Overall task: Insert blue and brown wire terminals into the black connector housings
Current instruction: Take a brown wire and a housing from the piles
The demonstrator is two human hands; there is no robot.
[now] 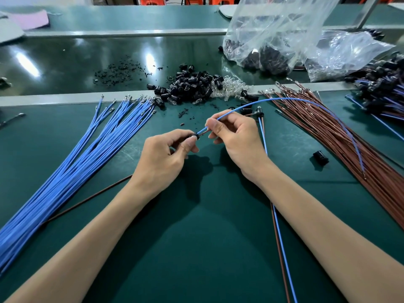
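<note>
My left hand [166, 154] pinches a small black connector housing [195, 136] between thumb and fingers, mid-table. My right hand [235, 136] pinches a blue wire [284, 99] close to the housing; the wire arcs up and away to the right over the brown bundle. A short brown wire end [203, 133] also meets the housing beside the blue one. A fan of blue wires [87, 158] lies at the left, a bundle of brown wires [341, 136] at the right. A heap of black housings [190, 86] sits behind my hands.
A finished blue-and-brown pair [278, 237] runs down the mat right of my right arm. A loose housing [320, 157] lies by the brown bundle. Clear bags of black parts [273, 40] stand back right, assembled pieces [384, 90] far right. A single brown wire [87, 200] lies under my left forearm.
</note>
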